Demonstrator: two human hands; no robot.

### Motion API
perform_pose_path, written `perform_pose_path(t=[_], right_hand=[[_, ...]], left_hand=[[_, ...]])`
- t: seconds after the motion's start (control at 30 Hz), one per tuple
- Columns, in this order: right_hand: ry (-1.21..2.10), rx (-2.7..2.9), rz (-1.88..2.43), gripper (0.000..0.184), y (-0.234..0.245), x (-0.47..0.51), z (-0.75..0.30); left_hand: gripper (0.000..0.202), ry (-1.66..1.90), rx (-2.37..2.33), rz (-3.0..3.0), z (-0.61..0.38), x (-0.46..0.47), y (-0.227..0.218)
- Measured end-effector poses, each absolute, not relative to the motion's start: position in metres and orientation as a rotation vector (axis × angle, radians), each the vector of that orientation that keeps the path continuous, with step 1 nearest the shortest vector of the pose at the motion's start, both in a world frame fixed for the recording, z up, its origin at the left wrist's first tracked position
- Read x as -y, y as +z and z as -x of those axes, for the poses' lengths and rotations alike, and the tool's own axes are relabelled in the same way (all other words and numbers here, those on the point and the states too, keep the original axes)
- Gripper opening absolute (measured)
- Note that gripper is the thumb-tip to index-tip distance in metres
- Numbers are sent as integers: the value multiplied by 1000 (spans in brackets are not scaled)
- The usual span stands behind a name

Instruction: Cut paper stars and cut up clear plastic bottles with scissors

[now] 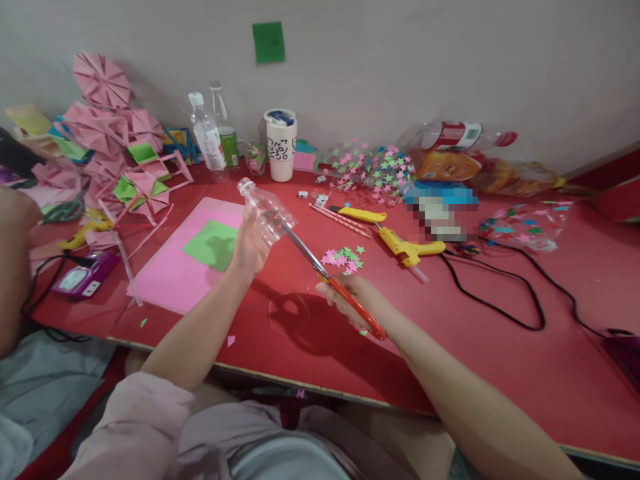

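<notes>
My left hand is closed round the lower part of a clear plastic bottle, held tilted above the red table with its open neck toward the upper left. My right hand grips orange-handled scissors. Their metal blades reach up-left and meet the bottle's side near my left hand. A small heap of pink and green paper stars lies just beyond the scissors.
A pink sheet with a green square lies left. A yellow glue gun with black cable, a yellow cutter, bottles, a white cup and folded pink paper fans stand further back. Another person's arm is at far left.
</notes>
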State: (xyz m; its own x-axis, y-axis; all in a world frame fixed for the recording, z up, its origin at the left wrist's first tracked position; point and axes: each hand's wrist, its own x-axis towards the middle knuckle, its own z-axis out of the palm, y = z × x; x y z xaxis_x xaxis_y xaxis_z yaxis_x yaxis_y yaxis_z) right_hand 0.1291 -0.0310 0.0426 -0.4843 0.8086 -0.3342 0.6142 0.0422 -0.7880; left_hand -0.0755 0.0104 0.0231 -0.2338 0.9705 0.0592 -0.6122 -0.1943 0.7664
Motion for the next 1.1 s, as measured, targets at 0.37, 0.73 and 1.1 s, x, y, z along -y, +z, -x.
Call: perform_pose_path(t=[0.37,0.73,1.1], right_hand=[[1496,2046,1470,51,45,37,-130],[1580,1937,1495,51,39,36,-127],[1606,1881,1508,47,43,36,-126]], left_hand=[[34,1702,-755,-664,76,-12,22],[33,1683,-744,-694,73,-11,20],[36,1691,-725,-687,77,-14,15]])
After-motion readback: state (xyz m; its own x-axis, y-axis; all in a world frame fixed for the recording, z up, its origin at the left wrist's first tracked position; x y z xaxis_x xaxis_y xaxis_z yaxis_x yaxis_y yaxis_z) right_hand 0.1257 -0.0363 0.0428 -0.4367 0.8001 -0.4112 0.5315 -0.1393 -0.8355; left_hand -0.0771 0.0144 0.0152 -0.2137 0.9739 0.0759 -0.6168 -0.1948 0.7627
